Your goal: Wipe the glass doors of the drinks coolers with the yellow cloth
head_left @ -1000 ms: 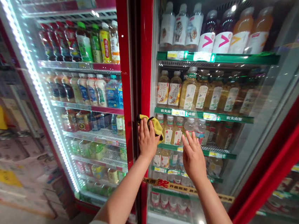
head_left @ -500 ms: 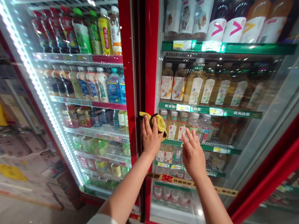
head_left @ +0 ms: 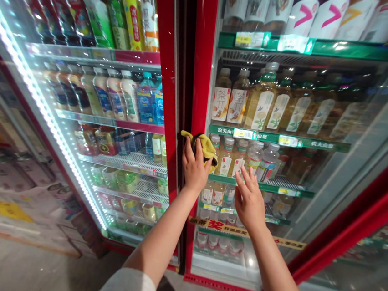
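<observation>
A yellow cloth [head_left: 208, 146] with black edging lies bunched against the red door frame [head_left: 202, 68] of a glass-fronted drinks fridge. My left hand [head_left: 194, 168] presses the cloth there, its fingers spread over it; the palm side is hidden. To the right, my right hand [head_left: 249, 199] is raised before the glass door, fingers stretched out and nothing in them. Whether its fingertips touch the glass I cannot tell. Behind the glass stand small tea bottles [head_left: 226, 158] on a green-edged shelf [head_left: 295, 191].
A second fridge [head_left: 166, 92] with a red frame and rows of bottles stands on the left, edged by a bright light strip [head_left: 47, 99]. Stacked cartons [head_left: 37, 203] are at the far left. Another red door frame [head_left: 357, 198] slants along the right. Grey floor [head_left: 55, 269] lies below.
The view has shifted, so the upper shelves sit higher in the picture. My left hand and the cloth have slid slightly up the red frame. My right hand stays raised and open.
</observation>
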Demonstrator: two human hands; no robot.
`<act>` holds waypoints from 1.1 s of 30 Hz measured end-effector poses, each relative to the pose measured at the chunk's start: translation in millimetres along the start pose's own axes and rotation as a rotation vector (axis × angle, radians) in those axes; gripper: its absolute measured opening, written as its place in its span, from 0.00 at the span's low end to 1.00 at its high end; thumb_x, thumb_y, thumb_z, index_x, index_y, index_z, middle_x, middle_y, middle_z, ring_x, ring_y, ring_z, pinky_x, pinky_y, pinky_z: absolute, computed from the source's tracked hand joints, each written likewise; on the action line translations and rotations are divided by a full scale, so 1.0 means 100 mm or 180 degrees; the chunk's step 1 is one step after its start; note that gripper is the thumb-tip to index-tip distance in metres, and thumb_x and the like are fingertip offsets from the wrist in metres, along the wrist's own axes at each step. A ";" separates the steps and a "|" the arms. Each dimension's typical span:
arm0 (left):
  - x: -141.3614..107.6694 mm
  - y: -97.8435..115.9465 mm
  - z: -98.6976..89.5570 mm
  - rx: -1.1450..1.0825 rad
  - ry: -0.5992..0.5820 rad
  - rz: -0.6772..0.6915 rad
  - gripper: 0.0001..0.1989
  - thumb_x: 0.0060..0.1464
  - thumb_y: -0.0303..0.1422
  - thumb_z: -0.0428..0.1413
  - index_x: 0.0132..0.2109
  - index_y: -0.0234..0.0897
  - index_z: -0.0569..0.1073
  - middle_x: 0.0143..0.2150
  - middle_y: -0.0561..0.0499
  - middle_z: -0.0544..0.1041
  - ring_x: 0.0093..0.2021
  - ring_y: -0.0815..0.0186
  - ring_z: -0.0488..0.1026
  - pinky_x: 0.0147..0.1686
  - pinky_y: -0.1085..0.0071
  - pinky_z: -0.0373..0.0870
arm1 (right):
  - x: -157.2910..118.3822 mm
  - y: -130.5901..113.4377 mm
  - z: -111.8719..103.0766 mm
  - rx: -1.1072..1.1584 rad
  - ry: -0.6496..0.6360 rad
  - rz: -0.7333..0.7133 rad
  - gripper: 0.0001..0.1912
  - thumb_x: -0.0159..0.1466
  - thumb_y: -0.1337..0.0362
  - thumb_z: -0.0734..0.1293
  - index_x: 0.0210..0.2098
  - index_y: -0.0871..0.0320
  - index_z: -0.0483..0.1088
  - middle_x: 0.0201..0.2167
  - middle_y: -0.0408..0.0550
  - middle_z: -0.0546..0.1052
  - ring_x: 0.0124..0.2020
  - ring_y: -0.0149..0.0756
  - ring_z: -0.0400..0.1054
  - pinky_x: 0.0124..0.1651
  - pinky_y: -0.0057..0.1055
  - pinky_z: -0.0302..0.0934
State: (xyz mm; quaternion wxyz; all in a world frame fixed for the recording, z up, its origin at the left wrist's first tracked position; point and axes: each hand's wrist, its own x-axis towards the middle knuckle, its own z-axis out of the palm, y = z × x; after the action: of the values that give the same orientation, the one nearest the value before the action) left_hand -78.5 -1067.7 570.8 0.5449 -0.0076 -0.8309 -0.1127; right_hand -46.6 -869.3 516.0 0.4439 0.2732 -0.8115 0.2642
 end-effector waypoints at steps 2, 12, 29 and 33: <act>-0.14 -0.06 0.06 -0.0051 -0.0001 0.0008 0.37 0.64 0.39 0.55 0.73 0.31 0.52 0.73 0.24 0.53 0.74 0.41 0.52 0.67 0.44 0.59 | -0.03 0.00 0.01 -0.0025 -0.0055 0.0033 0.40 0.67 0.77 0.58 0.74 0.46 0.48 0.74 0.51 0.57 0.76 0.49 0.42 0.70 0.61 0.56; -1.58 -0.22 0.33 0.0107 -0.0555 -0.0216 0.46 0.57 0.27 0.60 0.75 0.35 0.44 0.76 0.24 0.43 0.76 0.38 0.43 0.66 0.36 0.59 | -0.21 0.12 -0.07 -0.0149 -0.0092 0.0135 0.34 0.69 0.74 0.58 0.72 0.49 0.55 0.72 0.54 0.61 0.75 0.50 0.45 0.69 0.62 0.58; -1.04 0.35 0.39 -0.0115 -0.0401 0.0044 0.40 0.58 0.32 0.60 0.74 0.37 0.54 0.77 0.34 0.49 0.77 0.46 0.42 0.72 0.41 0.48 | -0.50 0.59 -0.28 -0.0457 -0.0166 0.0278 0.32 0.66 0.75 0.58 0.68 0.51 0.63 0.61 0.56 0.73 0.65 0.47 0.64 0.63 0.52 0.66; -0.76 0.84 0.51 -0.0172 -0.0305 0.0239 0.40 0.59 0.35 0.61 0.74 0.38 0.54 0.77 0.37 0.46 0.77 0.47 0.40 0.73 0.42 0.44 | -0.50 0.74 -0.37 -0.0498 -0.0018 0.0339 0.30 0.67 0.74 0.59 0.66 0.50 0.65 0.60 0.57 0.71 0.62 0.48 0.65 0.61 0.52 0.67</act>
State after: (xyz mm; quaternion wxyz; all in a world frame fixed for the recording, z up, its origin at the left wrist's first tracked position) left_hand -82.7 -967.7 497.5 0.5079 -0.0589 -0.8518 -0.1140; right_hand -52.8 -781.3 475.9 0.4470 0.1949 -0.8442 0.2225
